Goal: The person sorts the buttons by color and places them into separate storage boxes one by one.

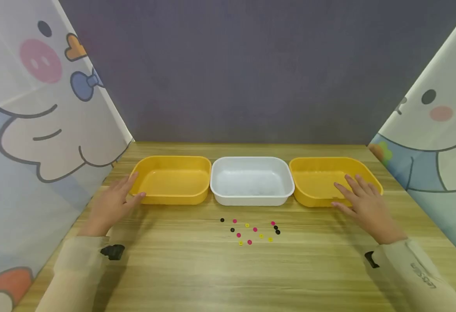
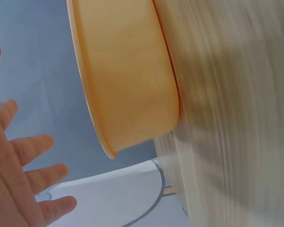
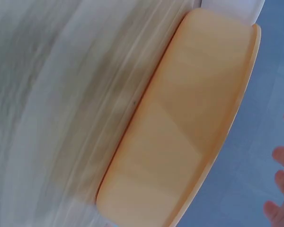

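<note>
My left hand (image 1: 112, 201) is beside the near left corner of the left yellow tray (image 1: 177, 200), and the left wrist view shows its fingers (image 2: 42, 177) spread and apart from the tray wall (image 2: 128, 71). Over the right yellow tray (image 1: 317, 202) hovers my right hand (image 1: 366, 208), fingers extended and holding nothing. Between the yellow trays stands a white tray (image 1: 251, 200). In front of it several small round pieces lie scattered, like buttons or beads: black ones (image 1: 232, 230), pink ones (image 1: 255, 229) and yellow ones (image 1: 261, 236).
The trays stand in a row on a wood-grain table (image 1: 196, 273). A dark grey panel (image 1: 247, 78) rises behind them. Cloth sheets with cartoon prints hang at the left (image 1: 68, 130) and the right (image 1: 434, 134).
</note>
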Available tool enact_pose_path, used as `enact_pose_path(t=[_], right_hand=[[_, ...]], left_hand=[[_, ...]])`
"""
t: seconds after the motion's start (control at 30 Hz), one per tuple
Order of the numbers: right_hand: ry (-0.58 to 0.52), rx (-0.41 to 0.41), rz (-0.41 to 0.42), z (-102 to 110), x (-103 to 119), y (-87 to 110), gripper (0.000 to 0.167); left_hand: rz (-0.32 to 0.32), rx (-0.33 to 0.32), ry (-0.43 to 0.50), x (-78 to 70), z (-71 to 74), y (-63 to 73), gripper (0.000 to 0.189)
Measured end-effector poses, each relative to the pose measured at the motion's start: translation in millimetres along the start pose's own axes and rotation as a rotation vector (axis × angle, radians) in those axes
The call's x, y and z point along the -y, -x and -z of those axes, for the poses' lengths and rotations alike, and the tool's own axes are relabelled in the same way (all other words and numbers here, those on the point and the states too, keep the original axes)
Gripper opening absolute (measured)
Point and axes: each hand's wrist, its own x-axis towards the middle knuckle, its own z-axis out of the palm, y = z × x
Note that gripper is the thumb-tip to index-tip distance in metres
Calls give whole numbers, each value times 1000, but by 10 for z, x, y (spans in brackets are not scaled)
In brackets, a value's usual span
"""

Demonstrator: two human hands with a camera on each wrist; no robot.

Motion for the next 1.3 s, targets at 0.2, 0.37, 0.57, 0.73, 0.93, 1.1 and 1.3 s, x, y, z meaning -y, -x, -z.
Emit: enact_pose_path(t=[0.2, 0.37, 0.57, 0.73, 0.93, 1.1, 1.3], right_hand=[[-64, -153, 128, -71, 75, -25, 73], [-91, -223, 184, -105, 141, -66, 70], [-118, -240, 250, -152, 249, -135, 63], [-140, -299, 342, -188, 372, -229, 57], [-252, -226, 382, -242, 549, -294, 52], [-337, -180, 429, -310, 667, -342, 48], [-373, -100, 444, -358, 747, -379, 47]], left_hand=[[33, -25, 215, -49, -2, 9, 65], [166, -37, 456, -52, -16, 15, 61], [431, -144, 850, -76, -65, -18, 61], [718, -248, 1281, -132, -63, -87, 61], [835, -204, 1738, -83, -45, -82, 62], [930, -202, 1882, -73, -81, -105, 66], [999, -211, 2001, -93, -135, -109, 66]])
